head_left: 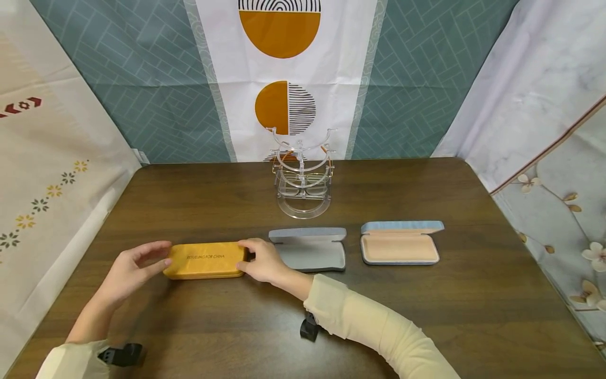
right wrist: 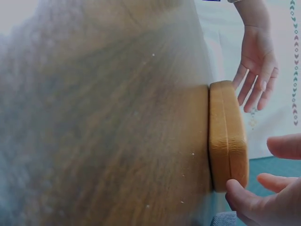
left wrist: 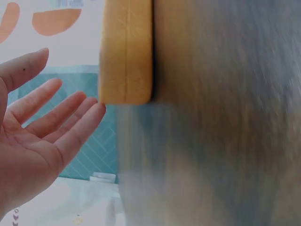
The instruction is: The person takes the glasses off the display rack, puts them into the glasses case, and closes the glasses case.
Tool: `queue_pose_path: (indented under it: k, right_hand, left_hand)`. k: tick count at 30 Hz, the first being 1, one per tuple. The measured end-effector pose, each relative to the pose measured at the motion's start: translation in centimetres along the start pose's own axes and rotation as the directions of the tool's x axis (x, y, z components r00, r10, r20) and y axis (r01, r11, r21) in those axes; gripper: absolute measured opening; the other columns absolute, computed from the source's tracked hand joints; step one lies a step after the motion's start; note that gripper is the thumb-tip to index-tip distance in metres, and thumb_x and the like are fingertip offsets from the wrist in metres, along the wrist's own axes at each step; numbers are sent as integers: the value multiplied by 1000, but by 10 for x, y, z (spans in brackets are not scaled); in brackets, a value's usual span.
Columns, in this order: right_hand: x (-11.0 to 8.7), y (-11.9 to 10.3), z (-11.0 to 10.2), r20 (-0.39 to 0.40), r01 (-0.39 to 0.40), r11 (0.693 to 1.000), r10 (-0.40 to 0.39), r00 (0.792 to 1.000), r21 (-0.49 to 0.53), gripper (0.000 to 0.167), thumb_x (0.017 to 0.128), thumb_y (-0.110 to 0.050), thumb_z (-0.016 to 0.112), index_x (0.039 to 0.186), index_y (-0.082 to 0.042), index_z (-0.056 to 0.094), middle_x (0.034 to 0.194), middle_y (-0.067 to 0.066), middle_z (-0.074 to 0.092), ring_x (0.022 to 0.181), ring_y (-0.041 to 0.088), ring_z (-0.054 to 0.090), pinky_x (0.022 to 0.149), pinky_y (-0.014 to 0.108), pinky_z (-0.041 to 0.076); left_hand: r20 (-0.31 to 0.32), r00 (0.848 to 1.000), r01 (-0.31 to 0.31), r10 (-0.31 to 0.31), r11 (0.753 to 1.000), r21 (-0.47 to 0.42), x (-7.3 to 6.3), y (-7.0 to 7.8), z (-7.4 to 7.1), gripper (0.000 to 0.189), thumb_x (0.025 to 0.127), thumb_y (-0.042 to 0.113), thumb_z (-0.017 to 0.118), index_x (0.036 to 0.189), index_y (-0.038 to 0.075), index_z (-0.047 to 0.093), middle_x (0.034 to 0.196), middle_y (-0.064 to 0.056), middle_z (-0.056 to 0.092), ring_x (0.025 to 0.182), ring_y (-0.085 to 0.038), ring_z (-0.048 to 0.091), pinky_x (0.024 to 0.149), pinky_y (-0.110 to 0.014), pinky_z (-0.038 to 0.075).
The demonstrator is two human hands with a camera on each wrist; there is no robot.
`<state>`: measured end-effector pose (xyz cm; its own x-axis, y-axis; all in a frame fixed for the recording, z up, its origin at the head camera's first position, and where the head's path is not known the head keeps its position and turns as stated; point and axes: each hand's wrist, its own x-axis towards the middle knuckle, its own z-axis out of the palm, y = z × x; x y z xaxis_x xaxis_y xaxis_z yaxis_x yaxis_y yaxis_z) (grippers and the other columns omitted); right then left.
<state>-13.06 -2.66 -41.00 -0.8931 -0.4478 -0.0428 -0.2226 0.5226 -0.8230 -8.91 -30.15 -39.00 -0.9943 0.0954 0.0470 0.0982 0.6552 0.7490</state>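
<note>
The closed, yellow, leather-look rectangular case [head_left: 203, 260] lies front-left of the clear plastic tiered eyewear stand [head_left: 303, 213]. Our left hand [head_left: 134, 268] is open around its left end, contact unclear; our right hand [head_left: 265, 260] touches its right end with loosely spread fingers. Directly before the stand sits an open grey case [head_left: 312, 255]; front-right, an open light-blue case [head_left: 401, 247]. We seem to be positioning the yellow one; opening it would call for steadying the base and lifting the lid.

Left hand [head_left: 134, 268] and right hand [head_left: 264, 261] flank a closed yellow case [head_left: 203, 261].
</note>
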Motion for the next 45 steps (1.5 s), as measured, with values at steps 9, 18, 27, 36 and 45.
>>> queue_pose_path:
  k: [9,18,27,36,45]
  right_hand:
    - [-7,-1,-8,24,18,994,-21,999,111,39,83,-15,67,120,-7,59,123,8,54,102,18,56,68,16,47]
    - [-13,-2,-13,-34,125,978,-121,992,168,22,82,-9,66,103,-2,65,97,6,65,76,6,57,64,16,46]
    - [-24,-3,-25,-84,227,950,-214,973,214,16,82,-3,64,96,3,65,82,6,67,69,7,57,63,17,46]
    - [-34,-2,-40,-96,247,944,-231,968,219,12,82,-3,63,93,0,66,82,5,67,71,7,58,65,20,48]
    - [-43,2,-56,-113,233,942,-211,971,243,11,82,-2,63,93,-2,66,81,5,67,74,13,61,63,24,49]
  left_hand:
    - [-52,995,-87,83,993,-75,2,15,10,33,86,9,63,114,-7,56,101,-9,65,83,-5,63,65,-21,51]
    - [-94,988,-143,124,964,-225,1,28,20,24,87,2,60,108,-9,58,92,-3,67,76,-13,65,60,-28,53]
    - [-149,970,-230,194,928,-291,1,44,31,22,83,-10,58,105,-6,60,86,-3,66,74,-13,64,57,-24,51]
    - [-167,954,-294,250,886,-359,2,59,39,21,80,-16,57,99,-7,62,81,-10,64,71,-13,62,55,-22,50]
    - [-136,947,-321,291,883,-343,7,73,46,24,79,-15,59,101,-7,61,81,-10,63,72,-12,61,57,-23,51]
